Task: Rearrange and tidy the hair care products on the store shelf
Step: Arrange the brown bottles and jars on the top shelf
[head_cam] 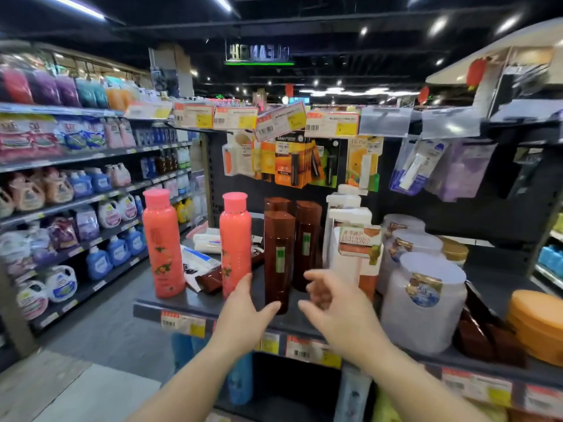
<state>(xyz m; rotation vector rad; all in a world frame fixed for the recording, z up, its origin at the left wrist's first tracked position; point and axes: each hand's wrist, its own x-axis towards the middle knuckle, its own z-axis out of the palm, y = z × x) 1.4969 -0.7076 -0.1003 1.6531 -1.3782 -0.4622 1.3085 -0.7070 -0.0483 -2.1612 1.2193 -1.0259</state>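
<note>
Brown bottle [278,260] stands between left grip [243,312] and right grip [332,312], both wide, empty.

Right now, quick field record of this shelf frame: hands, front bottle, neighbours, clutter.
left hand: open, fingers spread, at the lower left of the front brown bottle; contact unclear
right hand: open, blurred, to the bottle's right, holding nothing
front brown bottle: upright near the shelf edge
behind it: more brown bottles, upright
left of it: two pink bottles, upright
right: translucent jars in a row
clutter: flat packets lying between the pink bottles
</note>
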